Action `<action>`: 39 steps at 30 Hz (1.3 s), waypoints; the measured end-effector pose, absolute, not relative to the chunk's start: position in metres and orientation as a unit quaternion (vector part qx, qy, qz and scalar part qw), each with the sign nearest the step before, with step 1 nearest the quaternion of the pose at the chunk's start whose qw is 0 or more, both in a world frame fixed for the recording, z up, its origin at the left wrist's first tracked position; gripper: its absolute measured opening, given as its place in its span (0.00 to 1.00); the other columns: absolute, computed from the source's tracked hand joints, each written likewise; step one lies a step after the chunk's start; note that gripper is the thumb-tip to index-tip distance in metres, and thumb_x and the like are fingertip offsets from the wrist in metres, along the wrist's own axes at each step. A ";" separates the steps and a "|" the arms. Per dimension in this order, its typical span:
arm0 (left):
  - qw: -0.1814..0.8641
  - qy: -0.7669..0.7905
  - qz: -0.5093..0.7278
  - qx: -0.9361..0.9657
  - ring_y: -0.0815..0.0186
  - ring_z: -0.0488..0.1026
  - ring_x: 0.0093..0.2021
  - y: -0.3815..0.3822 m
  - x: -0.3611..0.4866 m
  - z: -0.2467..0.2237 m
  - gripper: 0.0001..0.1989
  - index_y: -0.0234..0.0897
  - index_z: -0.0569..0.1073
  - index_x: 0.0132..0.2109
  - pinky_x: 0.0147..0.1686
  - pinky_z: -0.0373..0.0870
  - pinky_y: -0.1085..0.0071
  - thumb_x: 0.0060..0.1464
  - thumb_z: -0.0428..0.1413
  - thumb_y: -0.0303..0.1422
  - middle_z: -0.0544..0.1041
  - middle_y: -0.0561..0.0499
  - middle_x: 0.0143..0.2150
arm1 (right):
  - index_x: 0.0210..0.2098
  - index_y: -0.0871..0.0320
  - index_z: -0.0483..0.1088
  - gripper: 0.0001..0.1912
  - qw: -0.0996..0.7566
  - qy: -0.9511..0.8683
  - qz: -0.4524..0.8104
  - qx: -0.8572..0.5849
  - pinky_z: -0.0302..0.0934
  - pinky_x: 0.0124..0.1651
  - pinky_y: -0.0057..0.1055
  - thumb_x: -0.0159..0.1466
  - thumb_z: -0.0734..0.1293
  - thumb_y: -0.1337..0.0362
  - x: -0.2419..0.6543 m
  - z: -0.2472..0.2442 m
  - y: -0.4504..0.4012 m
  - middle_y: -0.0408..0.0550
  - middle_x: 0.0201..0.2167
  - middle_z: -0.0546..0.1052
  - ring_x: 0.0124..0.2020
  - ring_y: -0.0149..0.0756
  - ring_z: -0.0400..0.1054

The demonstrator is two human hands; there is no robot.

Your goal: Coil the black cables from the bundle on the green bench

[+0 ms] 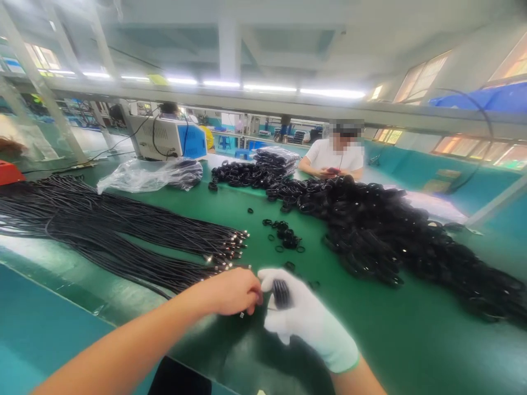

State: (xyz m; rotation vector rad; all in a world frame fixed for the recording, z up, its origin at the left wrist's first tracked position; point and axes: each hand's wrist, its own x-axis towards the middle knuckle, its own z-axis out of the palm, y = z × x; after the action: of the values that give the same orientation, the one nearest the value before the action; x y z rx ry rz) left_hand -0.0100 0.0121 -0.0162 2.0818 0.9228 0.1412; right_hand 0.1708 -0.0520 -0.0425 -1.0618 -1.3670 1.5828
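My right hand [302, 312], in a white glove, is closed around a small coil of black cable [281, 294], its loops stacked side by side. Bare and with curled fingers, my left hand [239, 291] is close beside the gloved fingertips; what it pinches is hidden. A small metal connector tip shows just below the left fingers. Left of my hands lie long straight black cables [123, 219] in bundles, their metal-tipped ends toward me. Several small black rings [288, 236] lie on the green tabletop [370, 351] beyond my right hand.
A large heap of coiled black cables [370, 230] covers the right side, with more coils [242, 174] behind. Clear plastic bags [140, 175] and a white-and-blue machine [171, 137] stand at the back left. Across the table sits a person in a white shirt [335, 156]. A shelf rail crosses overhead.
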 end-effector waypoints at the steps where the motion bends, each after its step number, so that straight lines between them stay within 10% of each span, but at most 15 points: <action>1: 0.417 0.375 0.064 0.826 0.69 0.68 0.22 0.008 -0.010 -0.018 0.11 0.39 0.74 0.23 0.21 0.58 0.75 0.44 0.49 0.25 0.76 0.54 0.21 | 0.40 0.54 0.64 0.23 0.386 -0.516 0.675 -0.359 0.54 0.15 0.23 0.46 0.72 0.70 0.173 -0.043 -0.052 0.42 0.34 0.71 0.17 0.24 0.60; 10: 0.717 0.361 0.299 0.516 0.68 0.72 0.28 -0.005 -0.001 -0.009 0.11 0.31 0.71 0.36 0.32 0.71 0.70 0.44 0.60 0.31 0.75 0.49 0.29 | 0.48 0.56 0.60 0.27 0.468 -0.462 0.729 -0.190 0.53 0.19 0.20 0.50 0.68 0.70 0.165 -0.062 -0.047 0.39 0.19 0.71 0.15 0.26 0.62; 20: 0.430 0.333 0.297 0.785 0.60 0.69 0.48 -0.005 0.006 0.002 0.15 0.41 0.77 0.45 0.51 0.64 0.66 0.48 0.57 0.27 0.76 0.50 0.45 | 0.46 0.60 0.62 0.27 0.390 -0.413 0.807 -0.164 0.56 0.17 0.22 0.54 0.70 0.50 0.168 -0.067 -0.047 0.45 0.22 0.73 0.15 0.28 0.63; 25: 0.479 0.341 0.278 0.760 0.61 0.70 0.46 0.010 -0.004 0.001 0.17 0.41 0.74 0.50 0.48 0.66 0.67 0.52 0.55 0.32 0.75 0.49 0.47 | 0.42 0.59 0.66 0.24 0.445 -0.255 0.834 -0.202 0.66 0.26 0.27 0.60 0.64 0.45 0.165 -0.067 -0.043 0.50 0.36 0.74 0.30 0.33 0.70; 33: 0.598 0.230 0.267 0.720 0.59 0.72 0.47 0.024 -0.016 -0.021 0.17 0.37 0.75 0.48 0.49 0.67 0.65 0.49 0.58 0.28 0.77 0.47 0.46 | 0.35 0.66 0.70 0.33 0.370 -0.262 0.871 -0.188 0.58 0.18 0.23 0.62 0.55 0.39 0.158 -0.069 -0.043 0.49 0.26 0.72 0.19 0.27 0.64; 39: 0.490 0.349 0.242 0.761 0.61 0.72 0.46 0.017 -0.009 -0.014 0.16 0.40 0.76 0.48 0.47 0.66 0.69 0.51 0.56 0.33 0.76 0.49 0.48 | 0.51 0.59 0.64 0.25 0.414 -0.464 0.729 -0.286 0.68 0.37 0.34 0.55 0.71 0.63 0.170 -0.057 -0.039 0.51 0.41 0.69 0.37 0.35 0.68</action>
State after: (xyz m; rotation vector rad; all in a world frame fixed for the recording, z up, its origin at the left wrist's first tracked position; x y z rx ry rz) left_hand -0.0086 0.0172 -0.0144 1.8491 0.8481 0.5883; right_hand 0.1700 -0.0388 -0.0572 -0.7189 -1.1654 1.8336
